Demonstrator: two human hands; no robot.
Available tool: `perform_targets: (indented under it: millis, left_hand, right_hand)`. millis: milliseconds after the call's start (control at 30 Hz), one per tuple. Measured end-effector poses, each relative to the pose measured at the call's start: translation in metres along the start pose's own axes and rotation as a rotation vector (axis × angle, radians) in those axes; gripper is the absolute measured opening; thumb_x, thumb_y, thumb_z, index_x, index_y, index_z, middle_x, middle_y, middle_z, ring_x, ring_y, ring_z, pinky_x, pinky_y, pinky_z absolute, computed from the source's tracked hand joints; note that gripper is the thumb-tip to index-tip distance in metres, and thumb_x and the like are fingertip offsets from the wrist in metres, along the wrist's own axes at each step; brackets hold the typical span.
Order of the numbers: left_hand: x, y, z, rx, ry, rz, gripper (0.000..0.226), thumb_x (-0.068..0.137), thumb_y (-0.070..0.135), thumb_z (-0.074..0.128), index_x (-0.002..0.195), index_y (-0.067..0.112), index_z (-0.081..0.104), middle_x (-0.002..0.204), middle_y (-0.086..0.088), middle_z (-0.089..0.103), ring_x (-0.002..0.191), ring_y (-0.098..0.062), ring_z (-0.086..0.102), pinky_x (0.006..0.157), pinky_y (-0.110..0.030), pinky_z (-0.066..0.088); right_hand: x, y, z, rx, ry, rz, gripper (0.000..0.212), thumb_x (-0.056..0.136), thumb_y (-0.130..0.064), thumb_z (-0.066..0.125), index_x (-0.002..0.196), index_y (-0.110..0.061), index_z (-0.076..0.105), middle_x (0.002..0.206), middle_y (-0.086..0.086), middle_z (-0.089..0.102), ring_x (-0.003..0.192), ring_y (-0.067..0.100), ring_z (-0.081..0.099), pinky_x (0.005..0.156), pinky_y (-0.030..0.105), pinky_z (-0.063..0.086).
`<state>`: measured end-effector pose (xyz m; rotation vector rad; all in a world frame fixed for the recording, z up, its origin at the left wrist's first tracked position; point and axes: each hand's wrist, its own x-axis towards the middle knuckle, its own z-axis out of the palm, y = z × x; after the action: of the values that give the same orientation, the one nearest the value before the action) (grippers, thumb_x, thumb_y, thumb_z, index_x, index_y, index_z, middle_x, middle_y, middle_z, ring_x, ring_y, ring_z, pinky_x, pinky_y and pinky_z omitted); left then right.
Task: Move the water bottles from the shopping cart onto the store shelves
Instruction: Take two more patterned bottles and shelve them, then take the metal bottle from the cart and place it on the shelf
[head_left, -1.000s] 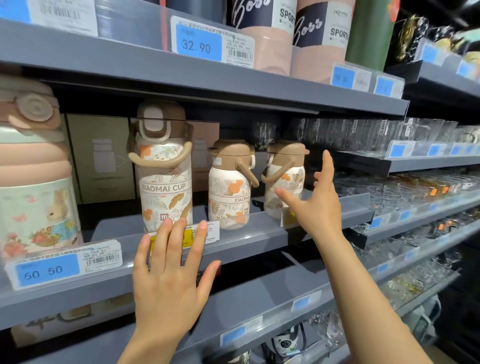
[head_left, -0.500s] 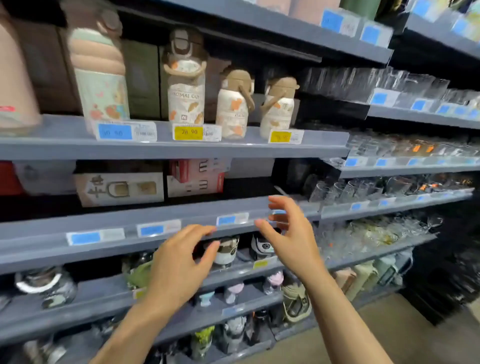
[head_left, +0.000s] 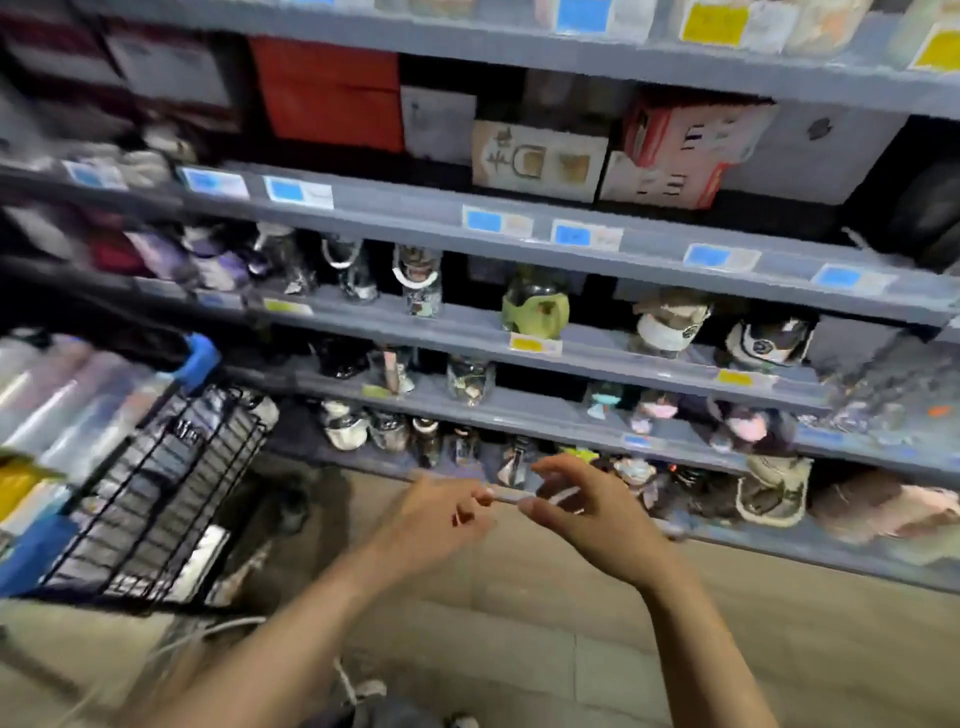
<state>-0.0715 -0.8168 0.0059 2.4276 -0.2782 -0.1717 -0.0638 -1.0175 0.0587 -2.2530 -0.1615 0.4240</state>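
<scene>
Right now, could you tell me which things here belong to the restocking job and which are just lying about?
Part of the job:
- shopping cart, at the left
- wrapped bottles in it
- grey shelves
- left hand and right hand, both empty

Just there:
- red box
- green-sleeved bottle
- blue price tags

Dim, motion-blurred throughout (edges bowed by wide-angle).

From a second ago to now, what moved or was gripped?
The view swung down and left: the shopping cart now shows at left, and the floor. Both hands dropped from the cup shelf; the left hand and right hand now hang close together, low before the bottom shelf. Neither holds anything, as before.
</scene>
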Motion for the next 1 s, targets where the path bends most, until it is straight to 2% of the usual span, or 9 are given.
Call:
perform_targets:
  millis: [100, 200, 333, 433, 533, 600, 733, 900, 1000]
  left_hand:
    - [-0.023, -0.036, -0.017, 0.080, -0.116, -0.139, 0.010, 0.090, 0.038, 0.053, 0.095, 0.031, 0.059, 0.084, 0.014, 0.062, 0.083, -0.011, 0.058, 0.066, -0.020, 0.036]
    - [-0.073, -0.093, -0.058, 0.046, 0.030, -0.314, 0.028, 0.088, 0.039, 0.060, 0.114, 0.030, 0.064, 0.102, 0.010, 0.069, 0.092, -0.009, 0.064, 0.072, -0.017, 0.042]
    - [-0.166, -0.165, -0.120, -0.025, 0.299, -0.560, 0.027, 0.085, 0.045, 0.064, 0.107, 0.031, 0.067, 0.086, 0.020, 0.064, 0.078, -0.001, 0.060, 0.071, -0.018, 0.047]
    - [-0.224, -0.214, -0.156, -0.125, 0.563, -0.681, 0.011, 0.078, 0.045, 0.069, 0.087, 0.038, 0.065, 0.068, 0.023, 0.064, 0.065, 0.005, 0.059, 0.069, -0.018, 0.047]
    - [-0.254, -0.271, -0.194, -0.137, 0.694, -0.749, 0.008, 0.082, 0.032, 0.071, 0.085, 0.033, 0.063, 0.072, 0.012, 0.065, 0.063, 0.001, 0.058, 0.069, -0.022, 0.046]
    - [-0.262, -0.317, -0.224, -0.084, 0.730, -0.749, 0.010, 0.087, 0.019, 0.068, 0.091, 0.028, 0.066, 0.080, 0.003, 0.067, 0.072, -0.014, 0.062, 0.071, -0.028, 0.048]
    - [-0.265, -0.425, -0.284, 0.276, 0.675, -0.567, 0.023, 0.089, 0.029, 0.060, 0.099, 0.012, 0.071, 0.091, -0.004, 0.070, 0.075, -0.026, 0.064, 0.071, -0.030, 0.049]
    - [-0.271, -0.544, -0.323, 0.569, 0.406, -0.493, 0.052, 0.089, 0.051, 0.042, 0.116, 0.015, 0.067, 0.120, -0.009, 0.066, 0.121, -0.032, 0.056, 0.106, -0.051, 0.032]
    - [-0.268, -0.565, -0.329, 0.649, 0.515, -0.303, 0.044, 0.088, 0.044, 0.047, 0.114, 0.018, 0.070, 0.119, -0.002, 0.068, 0.123, -0.028, 0.055, 0.110, -0.053, 0.028]
  right_hand:
    - [0.022, -0.023, 0.040, -0.043, -0.064, -0.036, 0.035, 0.082, -0.039, 0.072, 0.113, -0.029, 0.060, 0.092, -0.011, 0.062, 0.081, 0.012, 0.062, 0.082, 0.031, 0.051]
    - [0.051, -0.072, 0.102, -0.107, -0.225, -0.146, 0.032, 0.084, -0.042, 0.070, 0.111, -0.028, 0.059, 0.093, -0.011, 0.062, 0.079, 0.010, 0.060, 0.080, 0.028, 0.049]
    - [0.080, -0.153, 0.196, -0.122, -0.365, -0.277, 0.035, 0.089, -0.023, 0.066, 0.113, 0.002, 0.060, 0.097, 0.014, 0.062, 0.086, 0.028, 0.059, 0.080, 0.035, 0.045]
    - [0.099, -0.210, 0.271, -0.067, -0.448, -0.285, 0.044, 0.087, -0.035, 0.067, 0.123, -0.012, 0.055, 0.101, -0.001, 0.058, 0.092, 0.017, 0.059, 0.088, 0.034, 0.048]
    - [0.119, -0.254, 0.350, -0.043, -0.463, -0.240, 0.048, 0.086, -0.045, 0.066, 0.126, -0.025, 0.050, 0.105, -0.008, 0.055, 0.100, 0.015, 0.059, 0.093, 0.037, 0.048]
    - [0.136, -0.277, 0.402, 0.005, -0.464, -0.192, 0.052, 0.087, -0.041, 0.066, 0.131, -0.022, 0.046, 0.114, -0.003, 0.055, 0.104, 0.017, 0.058, 0.093, 0.037, 0.048]
    - [0.180, -0.310, 0.506, 0.084, -0.393, 0.019, 0.071, 0.086, -0.039, 0.068, 0.143, -0.015, 0.033, 0.138, 0.006, 0.046, 0.127, 0.023, 0.046, 0.103, 0.037, 0.040]
    - [0.205, -0.308, 0.585, -0.123, -0.188, 0.344, 0.095, 0.081, -0.046, 0.070, 0.150, -0.008, 0.017, 0.151, 0.017, 0.031, 0.139, 0.034, 0.030, 0.111, 0.047, 0.031]
    - [0.205, -0.296, 0.602, -0.283, -0.076, 0.479, 0.109, 0.079, -0.049, 0.072, 0.151, -0.003, 0.005, 0.154, 0.022, 0.022, 0.142, 0.035, 0.023, 0.114, 0.041, 0.027]
